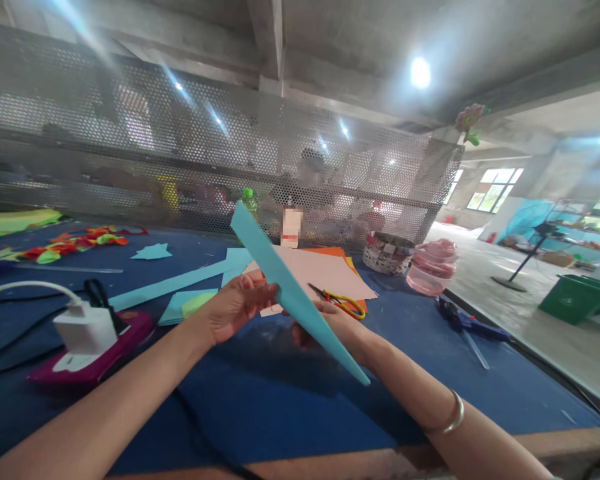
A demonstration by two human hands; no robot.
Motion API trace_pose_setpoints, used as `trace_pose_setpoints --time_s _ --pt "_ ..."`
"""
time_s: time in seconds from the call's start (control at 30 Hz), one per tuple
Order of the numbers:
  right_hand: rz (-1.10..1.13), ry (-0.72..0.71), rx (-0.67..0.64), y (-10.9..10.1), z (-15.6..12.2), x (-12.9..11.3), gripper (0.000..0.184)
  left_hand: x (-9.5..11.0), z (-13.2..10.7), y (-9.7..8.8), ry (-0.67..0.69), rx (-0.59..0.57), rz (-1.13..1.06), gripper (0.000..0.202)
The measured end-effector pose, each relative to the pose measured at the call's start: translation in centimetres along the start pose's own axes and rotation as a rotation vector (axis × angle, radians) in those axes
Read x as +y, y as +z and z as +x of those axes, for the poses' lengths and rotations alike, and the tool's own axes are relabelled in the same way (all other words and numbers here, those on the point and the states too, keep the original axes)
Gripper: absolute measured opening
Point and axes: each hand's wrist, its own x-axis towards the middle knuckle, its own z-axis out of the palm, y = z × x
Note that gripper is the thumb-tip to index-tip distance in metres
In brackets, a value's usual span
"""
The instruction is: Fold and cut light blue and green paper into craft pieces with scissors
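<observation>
A long light-blue paper strip (pixel 293 287) is held up at a slant above the table. My left hand (pixel 237 303) pinches it near the middle, thumb on the near face. Behind the strip's lower half, my right hand (pixel 347 328) has curled fingers gripping it, partly hidden by the paper. Just beyond the right hand, scissors (pixel 350 305) with yellow-and-red handles lie on a stack of pale pink and orange paper sheets (pixel 325 270). Another blue strip (pixel 173 283) and a small pile of blue paper (pixel 173 308) rest left of my left hand.
A purple power strip (pixel 80 363) with a white charger (pixel 85 330) stands at left, its cables crossing the blue table. To the right are a woven basket (pixel 387 252), a pink jug (pixel 433 267) and a glue gun (pixel 470 323). A perforated metal screen (pixel 205 153) rises behind.
</observation>
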Motion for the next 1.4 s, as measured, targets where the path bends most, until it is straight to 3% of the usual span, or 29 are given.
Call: trace_pose_setpoints --time_s 0.07,0.23,0.33,0.43,0.6,0.67,0.8,1.0,1.23,1.4 --pt "0.002 -0.018 0.066 0.0 0.1 0.1 0.037 0.0 0.3 -0.3 0.028 0.117 0.038 0.016" --pt "0.023 -0.030 0.073 -0.2 0.1 -0.7 0.068 0.0 0.7 -1.3 0.068 0.346 0.117 0.016" --pt "-0.159 -0.080 0.158 -0.4 0.1 -0.7 0.054 0.1 0.7 -1.3 0.096 0.404 0.108 0.013" --pt "-0.290 -0.123 0.163 -0.8 0.2 -0.2 0.038 0.4 0.6 -0.9 0.124 0.410 0.087 0.015" --pt "-0.387 -0.111 0.114 -1.3 0.5 0.5 0.030 1.6 0.6 -0.7 0.213 0.423 -0.049 0.012" --pt "-0.433 -0.112 0.096 -1.4 0.5 0.5 0.029 2.1 0.8 -1.1 0.271 0.468 -0.129 0.006" --pt "-0.493 -0.116 0.081 -1.2 0.6 0.4 0.026 2.9 1.3 -2.4 0.398 0.492 -0.280 0.017" --pt "-0.526 -0.117 0.119 -1.3 0.6 0.1 0.020 3.6 1.3 -3.1 0.394 0.466 -0.369 0.019" --pt "-0.645 -0.090 0.096 -1.4 0.3 -0.3 0.021 5.5 0.9 -4.2 0.377 0.553 -0.340 0.020" --pt "-0.597 -0.176 0.165 -1.7 0.7 0.1 0.025 3.6 1.2 -3.3 0.339 0.530 -0.344 0.019"
